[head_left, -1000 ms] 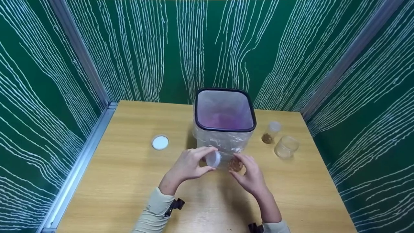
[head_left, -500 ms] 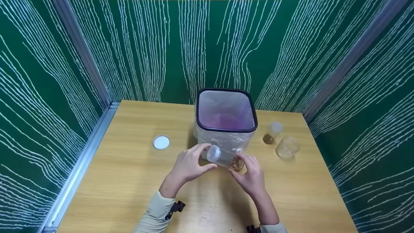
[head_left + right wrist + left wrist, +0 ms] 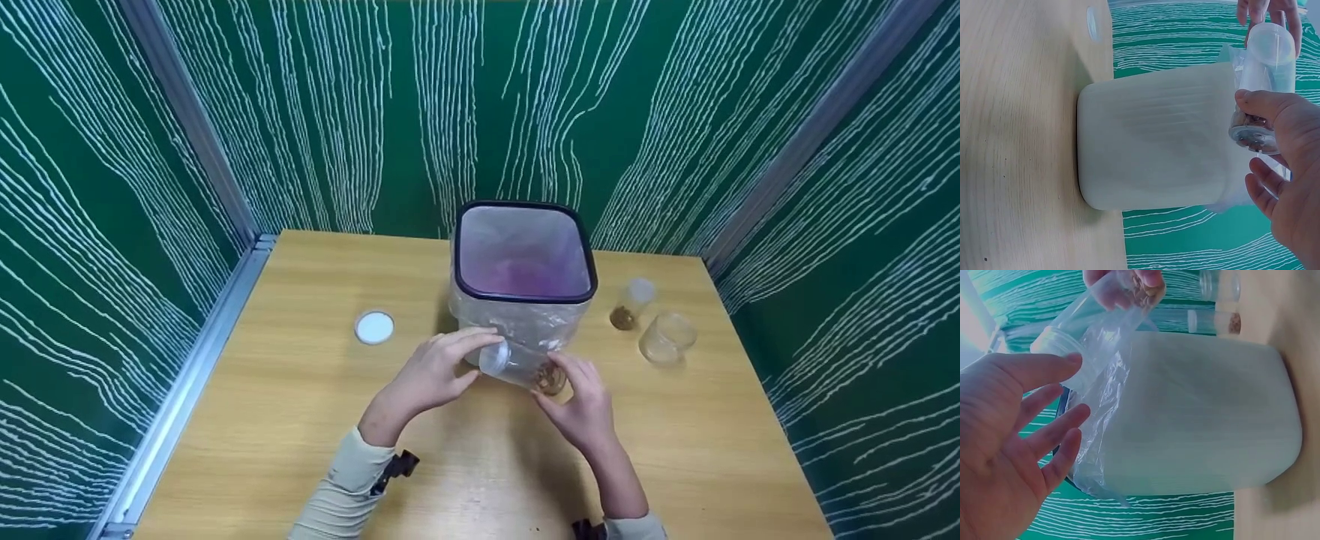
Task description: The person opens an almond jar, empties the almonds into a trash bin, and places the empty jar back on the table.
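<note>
My right hand (image 3: 581, 401) grips the bottom end of a clear plastic jar (image 3: 523, 367) with small brown pieces (image 3: 1251, 121) inside it. The jar lies tilted in front of the bin, its translucent screw lid (image 3: 493, 358) pointing left toward my left hand (image 3: 431, 375). That hand's fingers are spread loosely around the lid. In the head view the index finger reaches over the lid's top while the thumb stands apart below. In the left wrist view the thumb overlaps the lid, and the other fingers hang relaxed.
A bin (image 3: 525, 319) with a dark rim and clear liner stands just behind the jar. On the right are a second lidded jar (image 3: 631, 304) with brown contents and a clear, lidless jar (image 3: 667, 339). A round white lid (image 3: 374, 328) lies at left. Green walls enclose the wooden table (image 3: 300, 420).
The jar has turned so more of its side shows, its lid slightly higher. My left thumb has drawn back from the lid, down and left. My right hand keeps its grip.
</note>
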Demonstrator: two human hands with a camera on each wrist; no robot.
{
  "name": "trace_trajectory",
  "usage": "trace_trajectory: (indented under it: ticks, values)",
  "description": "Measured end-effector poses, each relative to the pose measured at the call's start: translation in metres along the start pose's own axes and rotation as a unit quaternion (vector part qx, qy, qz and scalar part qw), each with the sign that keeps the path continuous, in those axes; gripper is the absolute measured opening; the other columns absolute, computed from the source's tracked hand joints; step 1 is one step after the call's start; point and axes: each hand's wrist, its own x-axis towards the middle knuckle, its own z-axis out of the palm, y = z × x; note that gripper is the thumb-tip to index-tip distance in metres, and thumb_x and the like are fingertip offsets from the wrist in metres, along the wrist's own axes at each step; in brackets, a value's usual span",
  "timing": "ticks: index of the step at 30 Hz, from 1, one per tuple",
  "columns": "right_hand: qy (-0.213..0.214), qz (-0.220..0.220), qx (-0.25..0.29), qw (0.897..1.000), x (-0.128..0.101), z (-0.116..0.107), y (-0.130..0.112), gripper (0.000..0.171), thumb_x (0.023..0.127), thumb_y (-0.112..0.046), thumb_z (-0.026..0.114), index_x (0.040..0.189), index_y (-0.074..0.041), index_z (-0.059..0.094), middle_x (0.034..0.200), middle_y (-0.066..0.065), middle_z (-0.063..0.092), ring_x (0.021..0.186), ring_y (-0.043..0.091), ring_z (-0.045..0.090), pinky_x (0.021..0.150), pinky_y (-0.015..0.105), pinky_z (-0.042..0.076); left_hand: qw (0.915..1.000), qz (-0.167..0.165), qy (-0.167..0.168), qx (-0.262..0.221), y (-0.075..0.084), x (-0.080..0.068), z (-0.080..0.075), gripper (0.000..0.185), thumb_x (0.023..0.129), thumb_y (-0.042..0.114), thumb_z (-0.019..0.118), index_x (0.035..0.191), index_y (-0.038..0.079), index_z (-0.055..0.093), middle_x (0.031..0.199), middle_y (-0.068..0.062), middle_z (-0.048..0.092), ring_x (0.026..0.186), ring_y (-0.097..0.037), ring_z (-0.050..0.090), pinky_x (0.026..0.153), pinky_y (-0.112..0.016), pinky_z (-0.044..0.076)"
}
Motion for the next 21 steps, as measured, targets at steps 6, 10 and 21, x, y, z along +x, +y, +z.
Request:
trace_trajectory:
  ticks: [6,10,21]
  values:
    - [0.0,0.004,0.0,1.0,0.0009,-0.0005,-0.0002,0.069,0.055,-0.004,0.091,0.119,-0.008,0.066,0.115,0.005,0.066,0.102,0.023,0.058,0.09,0.033,0.043,0.9997,-0.006,-0.018,0.018,-0.0018,0.0019,-0.002,0.055,0.083,0.015,0.076,0.134,0.019,0.058,0.131,0.0,0.059,0.119,-0.015,0.055,0.094,-0.036,0.047]
    - [0.008,-0.006,0.002,1.0,0.0011,-0.0007,-0.0001,0.069,0.054,-0.002,0.091,0.119,-0.007,0.066,0.114,0.005,0.066,0.102,0.022,0.059,0.09,0.031,0.043,0.9976,-0.035,-0.03,0.052,-0.0022,0.0018,-0.0021,0.05,0.087,0.04,0.071,0.131,0.019,0.059,0.123,0.002,0.063,0.108,-0.015,0.06,0.087,-0.037,0.05]
    - [0.015,-0.019,0.013,1.0,-0.0042,0.0031,0.002,0.071,0.056,-0.005,0.092,0.122,-0.008,0.065,0.116,0.003,0.065,0.103,0.023,0.058,0.092,0.027,0.042,0.9941,-0.049,0.02,0.095,-0.0018,-0.0016,0.0031,0.063,0.084,0.06,0.065,0.125,0.013,0.062,0.116,-0.001,0.066,0.101,-0.018,0.063,0.083,-0.038,0.052]
